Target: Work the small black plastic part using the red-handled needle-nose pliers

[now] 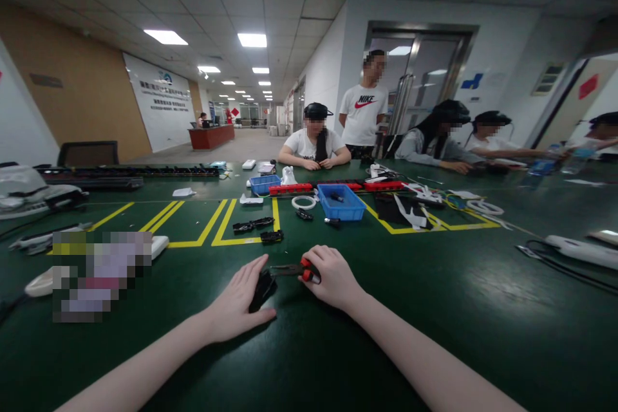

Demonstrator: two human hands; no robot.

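Note:
My right hand [331, 275] is closed around the red handles of a pair of pliers [288, 269], whose metal jaws point left. My left hand [236, 299] has its fingers stretched out and its thumb apart. Between that thumb and the fingers lies a small black piece [263, 291], close to the tips of the pliers; its kind is hard to make out, and the hand hides part of it. Beyond the hands, several black parts [253, 225] lie in and near a yellow-taped rectangle on the green table [309, 360].
A blue bin [342, 211] with a dark item stands ahead, beside a white cable coil [304, 202]. Behind are a smaller blue bin [264, 185] and red strips [291, 188]. White devices and cables [579, 250] lie right. A person [316, 141] sits opposite; others are at the right.

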